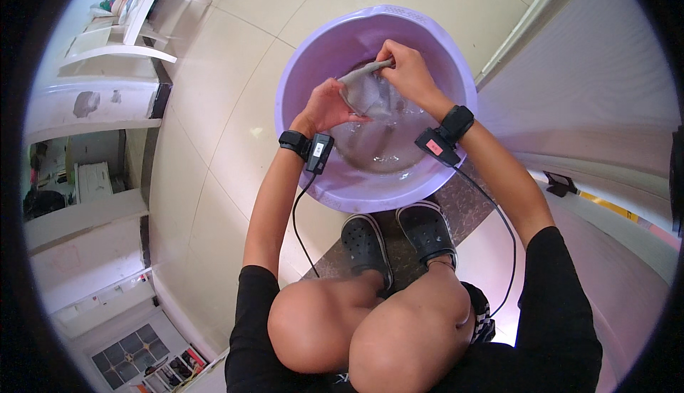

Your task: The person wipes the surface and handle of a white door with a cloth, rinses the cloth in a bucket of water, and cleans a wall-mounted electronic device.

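A large purple plastic basin (pixel 310 174) stands on the floor before my feet, with murky, sudsy water (pixel 385 147) in its bottom. Over that water a wet, pale grey cloth item (pixel 368 93) is stretched between my hands; its exact kind cannot be told. My left hand (pixel 328 107) grips its left side, thumb and fingers spread along the edge. At the upper right end, my right hand (pixel 403 69) pinches the rolled rim of the cloth. Both wrists wear black straps with small cabled devices.
Cream floor tiles (pixel 235 93) surround the basin. A pale door or panel (pixel 577 72) rises close on the right. White chairs (pixel 144 19) stand at the upper left. My feet, in dark clogs (pixel 427 230), are on a dark stone threshold (pixel 470 195) against the basin's near side.
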Demonstrator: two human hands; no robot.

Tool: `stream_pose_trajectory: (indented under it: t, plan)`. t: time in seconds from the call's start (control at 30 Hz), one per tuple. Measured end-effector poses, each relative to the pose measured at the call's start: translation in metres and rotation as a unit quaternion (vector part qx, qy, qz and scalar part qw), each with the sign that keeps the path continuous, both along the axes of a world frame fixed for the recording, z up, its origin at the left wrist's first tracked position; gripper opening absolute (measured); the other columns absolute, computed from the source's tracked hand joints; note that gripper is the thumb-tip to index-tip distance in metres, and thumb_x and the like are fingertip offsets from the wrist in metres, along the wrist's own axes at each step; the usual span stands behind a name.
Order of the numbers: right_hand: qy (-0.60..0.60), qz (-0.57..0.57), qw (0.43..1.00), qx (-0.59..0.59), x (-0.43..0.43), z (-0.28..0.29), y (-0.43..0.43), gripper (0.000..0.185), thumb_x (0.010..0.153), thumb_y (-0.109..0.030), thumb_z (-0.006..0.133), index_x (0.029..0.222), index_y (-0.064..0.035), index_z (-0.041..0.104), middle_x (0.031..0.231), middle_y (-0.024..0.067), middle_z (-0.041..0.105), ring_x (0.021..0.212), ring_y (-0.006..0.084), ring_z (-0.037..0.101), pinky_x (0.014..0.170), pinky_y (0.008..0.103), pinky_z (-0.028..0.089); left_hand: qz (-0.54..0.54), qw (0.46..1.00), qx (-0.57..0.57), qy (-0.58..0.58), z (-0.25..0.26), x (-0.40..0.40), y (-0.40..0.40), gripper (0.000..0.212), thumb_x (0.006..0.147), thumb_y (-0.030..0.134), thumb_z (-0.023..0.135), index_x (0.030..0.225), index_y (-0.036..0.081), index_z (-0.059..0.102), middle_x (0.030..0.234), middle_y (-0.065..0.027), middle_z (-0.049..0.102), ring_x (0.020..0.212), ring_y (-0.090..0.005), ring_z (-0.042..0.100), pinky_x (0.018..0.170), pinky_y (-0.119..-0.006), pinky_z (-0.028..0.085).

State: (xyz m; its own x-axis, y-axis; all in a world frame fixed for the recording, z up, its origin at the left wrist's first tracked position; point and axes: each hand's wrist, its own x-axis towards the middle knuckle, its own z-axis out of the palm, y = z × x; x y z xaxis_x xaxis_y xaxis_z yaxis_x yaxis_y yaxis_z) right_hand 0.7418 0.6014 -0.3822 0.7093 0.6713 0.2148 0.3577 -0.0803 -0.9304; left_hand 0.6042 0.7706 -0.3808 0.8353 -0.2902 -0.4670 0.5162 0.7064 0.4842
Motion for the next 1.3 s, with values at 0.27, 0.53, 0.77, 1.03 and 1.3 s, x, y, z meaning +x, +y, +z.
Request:
stream_pose_trajectory:
  t: [0.27, 0.53, 0.77, 1.03, 1.3]
  plan:
    - [-0.053, 0.355, 0.858, -0.367, 0.007, -0.010, 0.003, 0.040, 0.066, -0.021, 0.077, 0.098, -0.0029, 0.064, 0.093, 0.0162, 0.066, 0.084, 0.0277, 0.064, 0.071, 0.0372, 0.049, -0.097, 0.930, 0.350, 0.061, -0.015, -0.012, 0.003, 0.060, 0.078, 0.006, 0.068, 0.132, 0.010, 0.042, 0.112, -0.0045, 0.053, 0.101, -0.0180, 0.054, 0.083, -0.037, 0.047]
    - [0.003, 0.349, 0.845, -0.405, -0.024, -0.098, 0.021, 0.052, 0.061, -0.037, 0.081, 0.095, -0.0013, 0.067, 0.098, 0.0142, 0.067, 0.091, 0.0316, 0.064, 0.074, 0.0402, 0.051, -0.251, 0.870, 0.415, -0.093, -0.071, -0.015, -0.019, 0.063, 0.067, -0.008, 0.066, 0.126, 0.006, 0.048, 0.106, -0.0054, 0.059, 0.097, -0.0154, 0.054, 0.086, -0.028, 0.043]
    - [-0.027, 0.240, 0.829, -0.505, -0.047, -0.093, 0.018, 0.046, 0.064, -0.034, 0.081, 0.099, -0.0058, 0.070, 0.101, 0.0123, 0.068, 0.095, 0.0281, 0.065, 0.078, 0.0385, 0.052, -0.142, 0.838, 0.511, 0.131, -0.091, -0.016, -0.011, 0.055, 0.073, 0.014, 0.076, 0.120, 0.001, 0.050, 0.098, -0.0109, 0.063, 0.081, -0.0169, 0.061, 0.070, -0.032, 0.051]
    - [-0.080, 0.258, 0.799, -0.537, -0.050, -0.078, 0.001, 0.036, 0.067, -0.026, 0.076, 0.098, -0.0081, 0.070, 0.098, 0.0148, 0.068, 0.093, 0.0302, 0.066, 0.076, 0.0408, 0.053, -0.301, 0.651, 0.688, 0.108, -0.090, -0.015, -0.012, 0.049, 0.067, 0.029, 0.079, 0.102, 0.000, 0.063, 0.098, -0.0207, 0.065, 0.085, -0.0281, 0.066, 0.069, -0.038, 0.052]
    - [-0.112, 0.154, 0.869, -0.456, -0.058, -0.104, 0.005, 0.025, 0.075, -0.015, 0.059, 0.097, -0.0069, 0.070, 0.100, 0.0164, 0.067, 0.093, 0.0302, 0.066, 0.074, 0.0429, 0.053, -0.355, 0.601, 0.708, 0.112, -0.073, -0.019, -0.030, 0.052, 0.068, 0.038, 0.077, 0.098, -0.003, 0.066, 0.101, -0.0221, 0.065, 0.096, -0.0309, 0.064, 0.080, -0.041, 0.051]
